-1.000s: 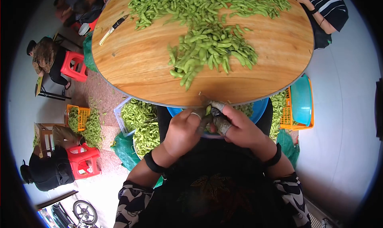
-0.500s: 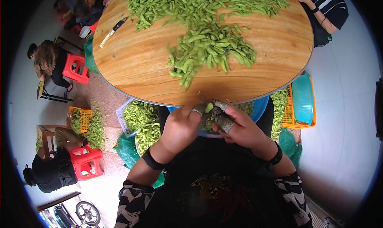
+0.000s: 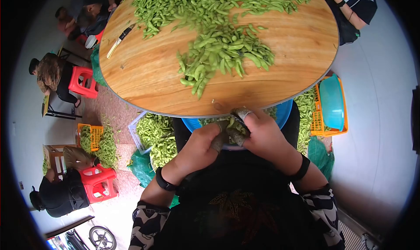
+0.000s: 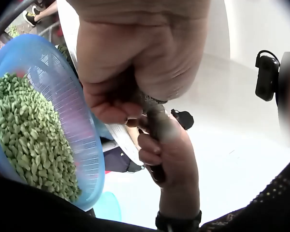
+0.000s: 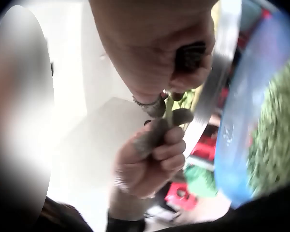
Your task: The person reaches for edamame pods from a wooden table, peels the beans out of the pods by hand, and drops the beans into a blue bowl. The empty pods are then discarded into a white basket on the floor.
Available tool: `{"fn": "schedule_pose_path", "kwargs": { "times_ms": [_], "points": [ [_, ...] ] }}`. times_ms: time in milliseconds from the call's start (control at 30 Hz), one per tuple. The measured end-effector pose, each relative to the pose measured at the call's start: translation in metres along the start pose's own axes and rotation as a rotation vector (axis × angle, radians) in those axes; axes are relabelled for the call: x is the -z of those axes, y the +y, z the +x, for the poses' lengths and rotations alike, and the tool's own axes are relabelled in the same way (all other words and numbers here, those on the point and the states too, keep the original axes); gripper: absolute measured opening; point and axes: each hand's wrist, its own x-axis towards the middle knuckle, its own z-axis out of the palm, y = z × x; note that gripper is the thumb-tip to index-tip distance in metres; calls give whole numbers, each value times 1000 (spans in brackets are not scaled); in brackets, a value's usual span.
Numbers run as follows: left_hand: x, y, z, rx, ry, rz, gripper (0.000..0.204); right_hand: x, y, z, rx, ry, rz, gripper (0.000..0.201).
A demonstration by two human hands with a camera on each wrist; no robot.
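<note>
Both hands meet just below the near edge of the round wooden table (image 3: 144, 81). My left hand (image 3: 217, 140) and right hand (image 3: 247, 126) each pinch the same green edamame pod (image 3: 231, 124), their fingertips wrapped in grey guards. The pod shows as a thin green strip (image 5: 169, 105) between the right hand (image 5: 159, 53) and the left hand (image 5: 152, 150). Under the hands sits a blue basin (image 4: 82, 140) holding shelled green beans (image 4: 29, 130). A heap of unshelled pods (image 3: 223, 53) lies on the table in front.
A knife (image 3: 118, 36) rests at the table's far left. Other people sit round the table and on red stools (image 3: 83, 81). Crates and bags of pods (image 3: 153, 134) stand on the floor at the left, with an orange crate and teal basin (image 3: 330, 108) at the right.
The two hands have closed together and dropped a little over the basin. The pod that stood up between the fingertips is now mostly covered by them.
</note>
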Motion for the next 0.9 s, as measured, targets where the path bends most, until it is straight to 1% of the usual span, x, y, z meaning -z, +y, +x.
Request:
{"fn": "schedule_pose_path", "kwargs": {
  "times_ms": [33, 67, 133, 167, 200, 233, 267, 300, 333, 367, 400, 467, 533, 600, 633, 667, 733, 767, 833, 867, 900],
  "points": [
    [1, 2, 0, -26, -15, 99, 10, -3, -3, 0, 4, 18, -18, 33],
    [1, 2, -1, -50, -30, 197, 13, -6, -3, -1, 3, 17, -18, 33],
    [-1, 2, -3, -40, -41, 209, 12, -11, -2, -3, -70, -28, -56, 32],
    [-2, 1, -3, -35, -49, 223, 12, -9, 0, -2, -68, -30, -58, 32],
    [-1, 0, -4, -34, -43, 220, 12, -4, 4, 1, -87, -57, -28, 27],
    [0, -4, -6, -22, -50, 115, 16, -1, 7, 2, -106, -86, 3, 23],
    [3, -7, -8, -11, -57, 10, 21, -1, 11, 0, -103, -93, 3, 23],
    [6, -8, -12, -9, -50, 8, 21, -2, 15, -3, -130, -74, -26, 21],
    [10, -10, -19, 90, 17, -79, 26, -3, 18, -5, -155, -54, -56, 20],
    [15, -12, -26, 187, 87, -166, 31, -2, 18, -8, -107, -47, -53, 18],
    [23, -18, -36, 185, 101, -166, 31, -2, 15, -7, -93, -53, -54, 18],
    [42, -40, -63, 273, 327, -208, 38, 2, 4, -1, -1, 12, 40, 21],
    [60, -58, -91, 364, 550, 29, 38, 0, 1, 12, -8, 2, 16, 24],
    [80, -83, -114, 383, 641, 475, 43, -8, 6, 31, -76, 26, -88, 25],
    [85, -79, -112, 497, 690, 623, 47, -14, 4, 46, -42, 105, -91, 25],
    [89, -79, -114, 558, 694, 844, 48, -20, 4, 63, -32, 104, -88, 25],
    [92, -83, -111, 453, 763, 1066, 42, -32, 7, 96, 40, 298, -104, 22],
    [92, -80, -106, 365, 772, 970, 40, -38, 9, 109, 46, 302, -104, 22],
    [83, -63, -81, 206, 772, 823, 34, -49, 12, 125, -49, 308, -213, 21],
    [73, -53, -66, 140, 792, 741, 32, -49, 12, 127, -42, 311, -215, 21],
    [64, -39, -51, -4, 806, 778, 29, -47, 14, 126, -61, 258, -178, 21]
  ]
}}
